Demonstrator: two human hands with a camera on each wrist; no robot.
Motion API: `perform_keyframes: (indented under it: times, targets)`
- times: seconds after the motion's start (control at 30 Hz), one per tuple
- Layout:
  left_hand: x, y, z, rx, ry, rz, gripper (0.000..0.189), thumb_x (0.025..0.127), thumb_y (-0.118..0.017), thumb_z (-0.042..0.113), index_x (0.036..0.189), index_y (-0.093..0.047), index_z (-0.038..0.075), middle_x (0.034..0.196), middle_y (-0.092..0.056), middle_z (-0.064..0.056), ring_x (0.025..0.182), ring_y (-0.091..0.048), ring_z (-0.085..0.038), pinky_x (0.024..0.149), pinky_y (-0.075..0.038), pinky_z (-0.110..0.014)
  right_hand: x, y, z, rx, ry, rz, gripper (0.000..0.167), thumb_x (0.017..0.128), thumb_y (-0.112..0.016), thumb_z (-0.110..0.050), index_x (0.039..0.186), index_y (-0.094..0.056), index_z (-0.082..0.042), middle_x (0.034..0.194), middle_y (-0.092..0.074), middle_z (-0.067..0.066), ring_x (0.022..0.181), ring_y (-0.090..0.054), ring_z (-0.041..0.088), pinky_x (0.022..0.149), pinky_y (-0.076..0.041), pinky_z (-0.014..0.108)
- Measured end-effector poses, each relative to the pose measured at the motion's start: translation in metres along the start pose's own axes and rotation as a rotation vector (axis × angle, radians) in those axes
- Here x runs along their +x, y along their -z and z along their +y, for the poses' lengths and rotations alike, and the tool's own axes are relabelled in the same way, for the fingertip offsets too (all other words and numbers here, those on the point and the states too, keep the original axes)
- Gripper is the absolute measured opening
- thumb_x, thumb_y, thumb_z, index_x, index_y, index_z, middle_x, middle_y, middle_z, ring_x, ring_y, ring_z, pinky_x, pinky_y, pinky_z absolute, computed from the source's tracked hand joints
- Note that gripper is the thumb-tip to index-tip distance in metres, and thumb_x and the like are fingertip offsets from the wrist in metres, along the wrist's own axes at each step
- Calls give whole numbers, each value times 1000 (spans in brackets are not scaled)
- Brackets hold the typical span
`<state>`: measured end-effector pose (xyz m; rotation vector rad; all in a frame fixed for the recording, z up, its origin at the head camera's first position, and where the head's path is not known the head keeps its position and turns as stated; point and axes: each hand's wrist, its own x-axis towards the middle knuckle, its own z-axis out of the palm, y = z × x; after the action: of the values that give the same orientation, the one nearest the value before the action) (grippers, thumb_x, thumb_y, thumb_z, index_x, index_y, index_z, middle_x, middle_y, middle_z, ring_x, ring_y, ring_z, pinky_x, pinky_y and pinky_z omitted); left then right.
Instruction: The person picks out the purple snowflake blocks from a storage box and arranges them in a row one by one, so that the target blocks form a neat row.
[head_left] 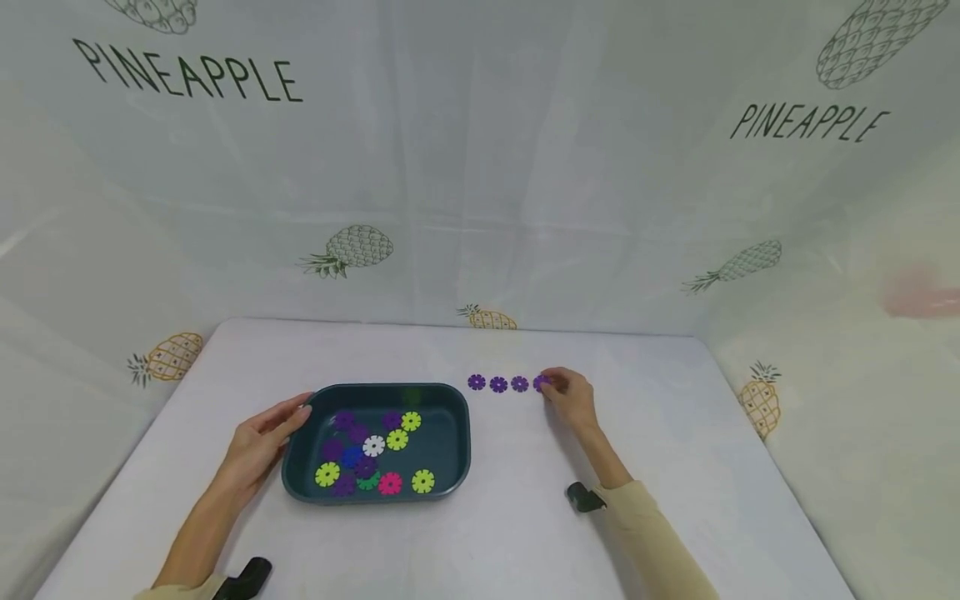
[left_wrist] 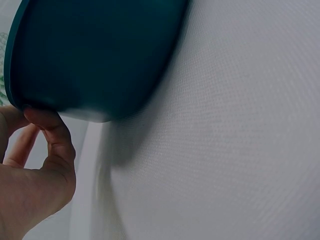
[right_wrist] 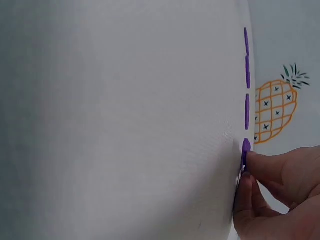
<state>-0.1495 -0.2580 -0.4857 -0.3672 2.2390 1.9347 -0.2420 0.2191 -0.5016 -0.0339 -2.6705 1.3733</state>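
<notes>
My left hand point(head_left: 253, 446) grips the upper left corner of a dark teal tray point(head_left: 448, 433), and the left wrist view has its thumb and fingers at the tray's rim. Inside lie several notched flat plastic discs: purple, yellow-green, a white disc point(head_left: 373, 446), a pink disc point(head_left: 390, 483), a blue one and a green one. Toward the table's back, my right hand point(head_left: 573, 402) pinches a purple disc point(right_wrist: 246, 145) between thumb and fingertips, low at the table surface. This disc stands at the right end of a row with three other purple discs point(head_left: 498, 384), spaced slightly apart.
Everything rests on a white-covered table point(head_left: 517, 533). Behind it hangs a pale curtain point(head_left: 480, 167) printed with pineapples and lettering. A dark strap-mounted device point(head_left: 583, 497) sits at the right wrist, another point(head_left: 247, 577) at the left.
</notes>
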Motion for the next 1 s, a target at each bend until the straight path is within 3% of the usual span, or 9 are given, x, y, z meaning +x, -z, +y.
perform_keyframes:
  times: [0.13,0.43,1.0]
  targets:
    - [1,0,0,-13,2,0,63,98,-68,48,151,-54,17,113,-63,32,108,-56,5,85,-48,-14,1,1,-2,-35,19,-29,25,95,-68,2,119,-68,9,112,-68,24,106,-65,37,96,-52,48]
    - [0,0,-2,-18,4,-2,62,98,-67,48,151,-54,18,114,-62,33,109,-56,6,86,-48,-13,0,1,-2,-22,54,-4,21,97,-66,0,116,-68,9,113,-66,26,104,-66,40,93,-54,49]
    - [-3,-1,1,2,9,-22,64,98,-66,51,152,-53,20,118,-59,32,114,-51,5,87,-45,-12,-13,-16,-42,77,180,-33,20,95,-68,2,116,-70,4,114,-67,20,102,-66,32,92,-54,45]
